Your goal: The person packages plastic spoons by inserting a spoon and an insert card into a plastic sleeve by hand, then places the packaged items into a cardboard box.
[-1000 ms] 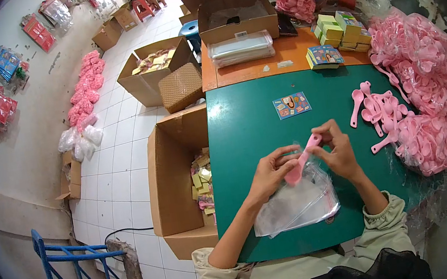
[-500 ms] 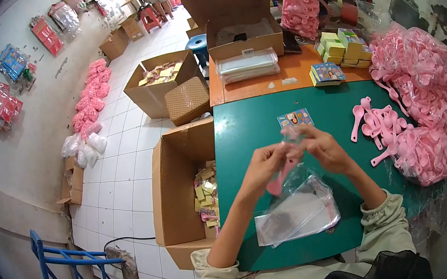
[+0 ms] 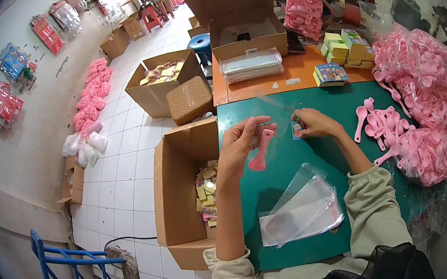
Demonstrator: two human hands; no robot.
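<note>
My left hand [image 3: 240, 142] is closed on a clear plastic bag [image 3: 272, 108], its open end raised to the right. Inside this bag a pink measuring spoon [image 3: 261, 152] hangs with its bowl low. Just to the right, the fingers of my right hand [image 3: 317, 124] close on a small colourful printed card [image 3: 295, 129], partly covered by the fingers. Nearer to me, several flat clear bags [image 3: 301, 214] lie fanned out on the green table [image 3: 338, 100].
Loose pink spoons [image 3: 384, 125] and large bags of spoons [image 3: 425, 88] lie on the right. Stacked cards [image 3: 330, 74] and an open cardboard box [image 3: 248, 39] stand at the back. A big carton [image 3: 186, 202] holding small packets stands left of the table.
My hands have moved apart. My left hand has carried the bagged spoon left, and my right hand has taken hold of the card that lay on the table.
</note>
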